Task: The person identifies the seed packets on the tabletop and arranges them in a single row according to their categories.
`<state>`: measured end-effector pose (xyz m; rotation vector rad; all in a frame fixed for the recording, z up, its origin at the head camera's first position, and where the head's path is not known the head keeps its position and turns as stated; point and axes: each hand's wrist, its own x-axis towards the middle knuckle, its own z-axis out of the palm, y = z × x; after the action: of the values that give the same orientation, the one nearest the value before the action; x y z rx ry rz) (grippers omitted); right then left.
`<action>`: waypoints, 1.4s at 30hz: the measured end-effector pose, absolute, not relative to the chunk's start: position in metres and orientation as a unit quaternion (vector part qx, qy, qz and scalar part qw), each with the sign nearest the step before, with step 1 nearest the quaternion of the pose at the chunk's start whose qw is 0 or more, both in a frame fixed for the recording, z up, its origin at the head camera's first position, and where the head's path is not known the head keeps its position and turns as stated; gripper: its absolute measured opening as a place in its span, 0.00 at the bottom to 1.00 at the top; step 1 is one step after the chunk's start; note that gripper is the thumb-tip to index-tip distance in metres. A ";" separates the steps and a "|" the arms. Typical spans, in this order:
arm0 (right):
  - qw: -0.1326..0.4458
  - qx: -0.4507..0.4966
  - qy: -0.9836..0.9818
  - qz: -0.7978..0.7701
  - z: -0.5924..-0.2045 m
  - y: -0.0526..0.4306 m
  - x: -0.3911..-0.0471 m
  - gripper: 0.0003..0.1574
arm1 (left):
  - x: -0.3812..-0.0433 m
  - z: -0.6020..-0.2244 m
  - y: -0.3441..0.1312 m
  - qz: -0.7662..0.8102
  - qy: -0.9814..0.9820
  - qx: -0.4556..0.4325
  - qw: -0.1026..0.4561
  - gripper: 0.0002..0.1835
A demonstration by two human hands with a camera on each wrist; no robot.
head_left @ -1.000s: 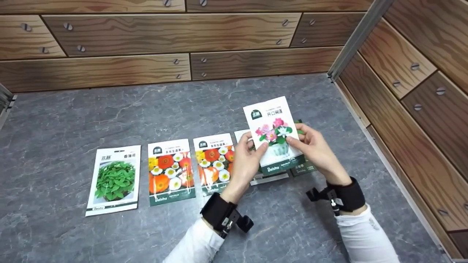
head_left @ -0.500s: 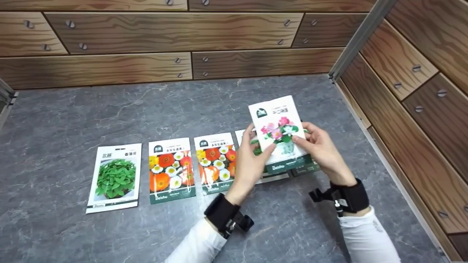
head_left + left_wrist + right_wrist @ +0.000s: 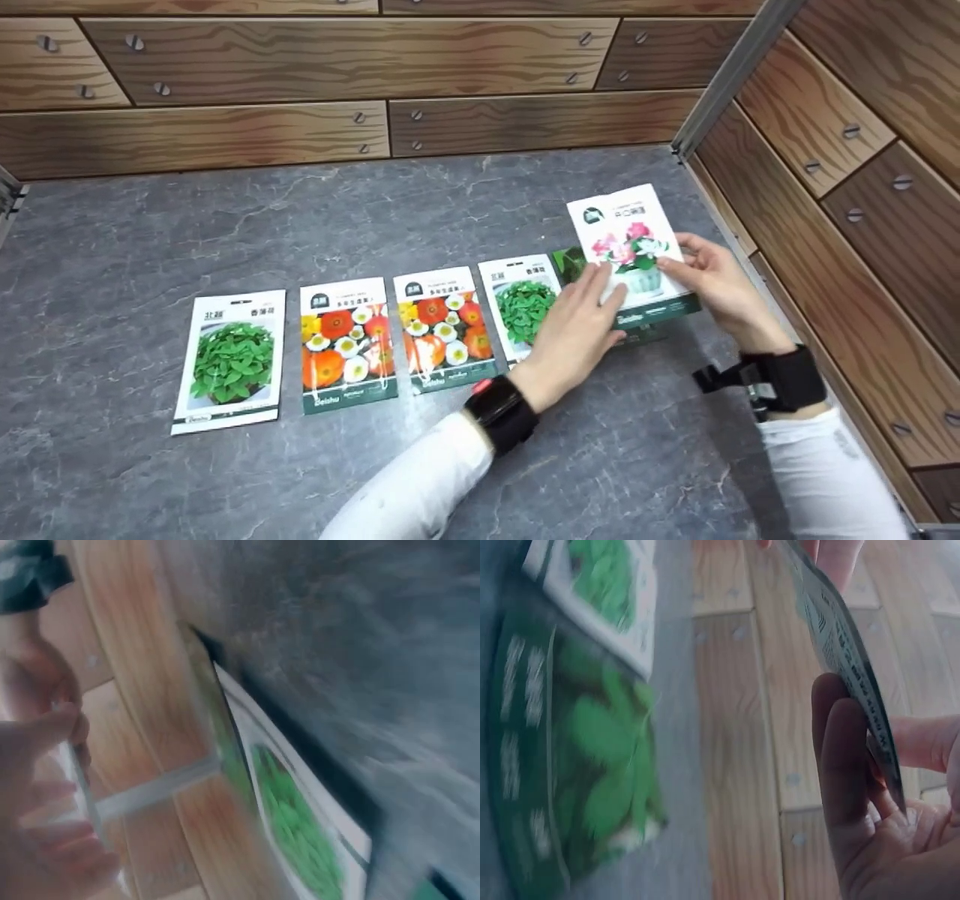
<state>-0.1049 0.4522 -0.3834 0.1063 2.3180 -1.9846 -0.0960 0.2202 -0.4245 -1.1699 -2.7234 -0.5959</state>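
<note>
In the head view a white seed packet (image 3: pixel 634 285) with pink flowers is held up, tilted, above the right end of a row of packets. My right hand (image 3: pixel 724 292) pinches its right edge, thumb in front and fingers behind. My left hand (image 3: pixel 570 341) lays its fingers on the packet's lower left front, thumb by the bottom edge. Underneath is a dark green leaf packet (image 3: pixel 600 757), partly hidden in the head view. Left of that lies a mint packet (image 3: pixel 525 307), partly covered by my left hand. The left wrist view is blurred.
Two orange poppy packets (image 3: pixel 446 330) and a second mint packet (image 3: pixel 229 360) continue the row leftward on the grey marbled table (image 3: pixel 315 217). Wood-patterned panels (image 3: pixel 247 60) stand at the back and right, joined by a metal corner strip (image 3: pixel 712 82).
The flower packet has moved right with both hands, uncovering much of the mint packet below. My left hand has turned, and its fingers now lie across the packet's front.
</note>
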 end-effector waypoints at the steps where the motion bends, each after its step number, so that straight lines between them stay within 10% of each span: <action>1: 0.047 0.036 0.760 -0.648 -0.383 0.459 -0.107 0.13 | -0.098 -0.424 0.227 -0.184 -0.902 -0.387 0.057 0.34; 16: 0.087 0.115 0.825 -0.547 -0.416 0.550 -0.108 0.09 | -0.108 -0.445 0.325 -0.094 -0.910 -0.402 0.032 0.23; 29: 0.113 0.151 0.862 -0.471 -0.445 0.568 -0.115 0.37 | -0.103 -0.457 0.341 -0.040 -0.901 -0.428 -0.055 0.21; 42: -0.006 0.125 0.971 -0.205 -0.451 0.544 -0.117 0.26 | -0.104 -0.464 0.333 -0.035 -0.901 -0.426 -0.071 0.27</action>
<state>-0.1167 0.5435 -0.4512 0.3952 3.0622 -0.6451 -0.1041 0.3326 -0.4639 -1.4020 -2.9681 -0.1142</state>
